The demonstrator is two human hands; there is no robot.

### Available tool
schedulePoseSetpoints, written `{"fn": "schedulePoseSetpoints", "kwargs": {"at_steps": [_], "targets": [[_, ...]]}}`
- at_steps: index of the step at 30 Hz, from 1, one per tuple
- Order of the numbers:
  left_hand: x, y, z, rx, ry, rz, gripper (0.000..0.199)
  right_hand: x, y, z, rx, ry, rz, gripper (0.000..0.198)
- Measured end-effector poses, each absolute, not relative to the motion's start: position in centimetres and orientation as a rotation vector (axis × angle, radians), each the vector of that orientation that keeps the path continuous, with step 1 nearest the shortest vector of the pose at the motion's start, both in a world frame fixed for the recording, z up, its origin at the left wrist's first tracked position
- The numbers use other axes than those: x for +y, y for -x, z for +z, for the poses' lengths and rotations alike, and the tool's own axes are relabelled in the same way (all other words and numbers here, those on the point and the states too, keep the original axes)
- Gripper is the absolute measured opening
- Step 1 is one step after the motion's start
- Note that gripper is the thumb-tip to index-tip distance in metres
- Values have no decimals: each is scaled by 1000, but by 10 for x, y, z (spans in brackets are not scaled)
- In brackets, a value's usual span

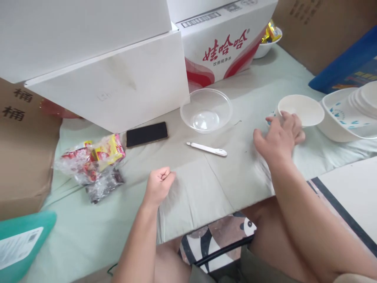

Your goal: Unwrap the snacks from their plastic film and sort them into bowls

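Note:
My left hand (160, 184) rests as a closed fist near the front of the cloth-covered table, with nothing showing in it. On the right, my right hand (279, 137) has its fingers spread and bent at the near side of a white paper bowl (308, 112). Its fingertips overlap the bowl's rim; whether they touch it I cannot tell. A white, slim utility knife (207, 149) lies between the hands. Behind the knife stands a clear plastic bowl (206, 111). A black phone (147, 134) lies to its left.
Clear bags of wrapped snacks (97, 163) lie at left. White cartons (118, 82) and a red-and-white box (224, 51) line the back. A white tub (332, 122) with stacked paper cups (361, 100) stands at right. A green package (26, 243) is at front left.

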State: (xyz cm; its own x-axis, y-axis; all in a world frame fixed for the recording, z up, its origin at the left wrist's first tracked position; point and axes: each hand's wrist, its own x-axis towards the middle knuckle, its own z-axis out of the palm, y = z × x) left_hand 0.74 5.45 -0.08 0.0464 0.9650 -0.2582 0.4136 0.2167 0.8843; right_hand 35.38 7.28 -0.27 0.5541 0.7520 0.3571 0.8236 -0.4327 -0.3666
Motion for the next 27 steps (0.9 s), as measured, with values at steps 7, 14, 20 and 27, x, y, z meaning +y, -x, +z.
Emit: {"fn": "schedulePoseSetpoints", "kwargs": {"at_steps": [7,14,20,27], "targets": [[56,-11,3,1552,-1364,724,41,96,-354,-27,-1548,2055,-166,32],[55,-11,2,1535,-1366,729,41,105,-326,-24,-1667,1788,-174,26],[54,-14,5,1558,-1385,734,42,101,-307,-15,-1585,1751,-138,48],[56,-21,6,1599,-1418,728,41,99,-285,-2,-1650,1962,-166,44]]}}
